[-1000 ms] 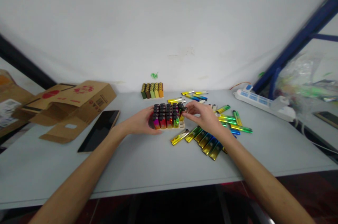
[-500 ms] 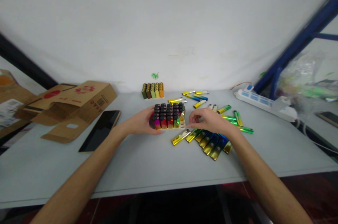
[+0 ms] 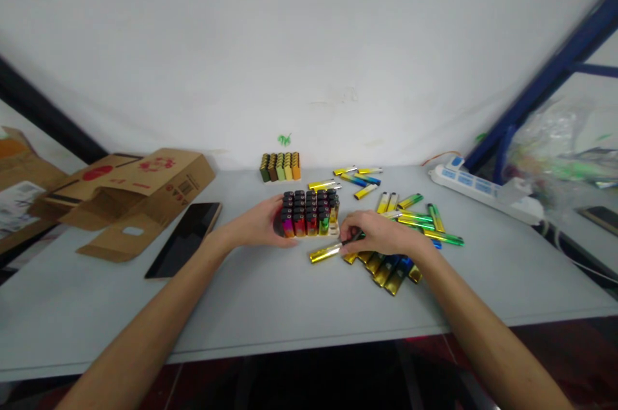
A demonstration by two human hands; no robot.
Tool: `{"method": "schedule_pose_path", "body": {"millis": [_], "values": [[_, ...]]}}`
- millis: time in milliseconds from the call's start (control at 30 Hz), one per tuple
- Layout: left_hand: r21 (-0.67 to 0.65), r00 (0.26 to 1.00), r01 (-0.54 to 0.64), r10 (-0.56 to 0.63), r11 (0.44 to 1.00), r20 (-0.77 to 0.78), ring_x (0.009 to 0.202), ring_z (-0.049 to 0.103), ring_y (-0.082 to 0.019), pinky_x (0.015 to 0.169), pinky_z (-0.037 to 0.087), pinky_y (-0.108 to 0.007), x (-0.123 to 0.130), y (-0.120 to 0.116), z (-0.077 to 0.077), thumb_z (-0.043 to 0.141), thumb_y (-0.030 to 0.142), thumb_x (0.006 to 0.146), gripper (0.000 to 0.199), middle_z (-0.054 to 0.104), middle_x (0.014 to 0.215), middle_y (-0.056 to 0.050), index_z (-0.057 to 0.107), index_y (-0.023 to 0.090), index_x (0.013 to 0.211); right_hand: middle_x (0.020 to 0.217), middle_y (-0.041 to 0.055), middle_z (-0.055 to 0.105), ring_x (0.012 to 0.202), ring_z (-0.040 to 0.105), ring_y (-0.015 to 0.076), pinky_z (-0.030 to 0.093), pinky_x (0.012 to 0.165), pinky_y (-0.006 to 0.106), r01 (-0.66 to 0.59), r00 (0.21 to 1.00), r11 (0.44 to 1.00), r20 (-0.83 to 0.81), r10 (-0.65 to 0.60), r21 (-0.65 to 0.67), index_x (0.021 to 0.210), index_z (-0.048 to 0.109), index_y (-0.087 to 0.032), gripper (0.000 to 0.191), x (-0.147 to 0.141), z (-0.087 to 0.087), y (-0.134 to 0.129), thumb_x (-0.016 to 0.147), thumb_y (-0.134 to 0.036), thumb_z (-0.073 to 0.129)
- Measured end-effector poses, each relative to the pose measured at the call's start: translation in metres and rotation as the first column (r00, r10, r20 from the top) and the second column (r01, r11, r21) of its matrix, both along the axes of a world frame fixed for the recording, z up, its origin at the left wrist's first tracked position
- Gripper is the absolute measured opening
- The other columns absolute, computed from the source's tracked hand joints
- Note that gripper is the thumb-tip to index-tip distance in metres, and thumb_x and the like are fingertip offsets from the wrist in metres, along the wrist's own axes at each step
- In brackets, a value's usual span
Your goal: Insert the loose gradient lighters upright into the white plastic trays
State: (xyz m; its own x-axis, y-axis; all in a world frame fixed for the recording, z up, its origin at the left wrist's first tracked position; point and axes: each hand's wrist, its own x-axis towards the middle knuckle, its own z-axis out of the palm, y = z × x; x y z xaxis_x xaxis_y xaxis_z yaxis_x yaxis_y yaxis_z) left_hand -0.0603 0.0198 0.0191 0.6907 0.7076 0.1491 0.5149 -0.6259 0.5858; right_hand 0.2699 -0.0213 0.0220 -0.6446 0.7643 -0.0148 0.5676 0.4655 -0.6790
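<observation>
My left hand (image 3: 263, 224) is closed around the left side of a pale tray (image 3: 334, 230), its thumb along the front. Upright lighters (image 3: 311, 214) with black tops and shiny purple, red and green bodies fill most of the tray; a gap shows at its front right corner. Just right of that corner, my right hand (image 3: 371, 232) has its fingers pinched at the end of a gold lighter (image 3: 324, 253) lying on the table. A dark piece also shows by these fingertips. Under and beside this hand lies a pile of gold and blue lighters (image 3: 393, 278), partly hidden by it.
Loose yellow, green and blue lighters (image 3: 437, 217) lie to the right and at the back. A second block of upright lighters (image 3: 280, 167) stands near the wall. At left are a dark tablet (image 3: 183, 239) and an open cardboard box (image 3: 159, 181); at right, a power strip (image 3: 487, 191).
My right hand has come down and toward me, its fingers now at the gold lighter, which has shifted slightly left. My left hand and the tray have stayed in place.
</observation>
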Motion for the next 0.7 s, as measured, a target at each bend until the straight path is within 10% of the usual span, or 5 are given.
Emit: {"method": "schedule_pose_path", "body": {"millis": [333,533,700], "values": [[-0.003,1.0,0.02,-0.02,1.0,0.01,0.131,0.069,-0.034,0.122,0.053,-0.048,-0.001,0.001,-0.002,0.091,0.042,0.076,0.077,0.071,0.147,-0.013,0.063,0.018,0.144,0.097,0.0049,0.08,0.089,0.073,0.0208,0.059,0.086,0.037,0.059,0.947,0.991,-0.306,-0.093,-0.118,0.098,0.077,-0.021,0.027,0.013,0.019,0.0,0.094,-0.047,0.081],[-0.003,1.0,0.019,-0.019,1.0,0.002,0.133,0.068,-0.035,0.124,0.051,-0.048,-0.001,0.001,-0.001,0.091,0.043,0.076,0.077,0.07,0.148,-0.013,0.063,0.019,0.144,0.101,0.004,0.075,0.093,0.074,0.0215,0.064,0.091,0.042,0.185,0.65,0.892,-0.629,-0.426,-0.413,0.108,0.073,-0.026,0.033,0.001,0.015,0.001,0.091,-0.052,0.084],[-0.007,1.0,0.024,-0.023,1.0,0.006,0.131,0.069,-0.035,0.122,0.053,-0.05,-0.001,0.002,-0.001,0.091,0.045,0.075,0.076,0.072,0.146,-0.013,0.065,0.02,0.142,0.106,0.0013,0.068,0.061,0.059,0.0106,0.05,0.049,0.026,0.163,0.497,0.822,-0.674,-0.546,-0.546,0.111,0.07,-0.028,0.042,-0.01,0.01,0.001,0.089,-0.061,0.082]]}}
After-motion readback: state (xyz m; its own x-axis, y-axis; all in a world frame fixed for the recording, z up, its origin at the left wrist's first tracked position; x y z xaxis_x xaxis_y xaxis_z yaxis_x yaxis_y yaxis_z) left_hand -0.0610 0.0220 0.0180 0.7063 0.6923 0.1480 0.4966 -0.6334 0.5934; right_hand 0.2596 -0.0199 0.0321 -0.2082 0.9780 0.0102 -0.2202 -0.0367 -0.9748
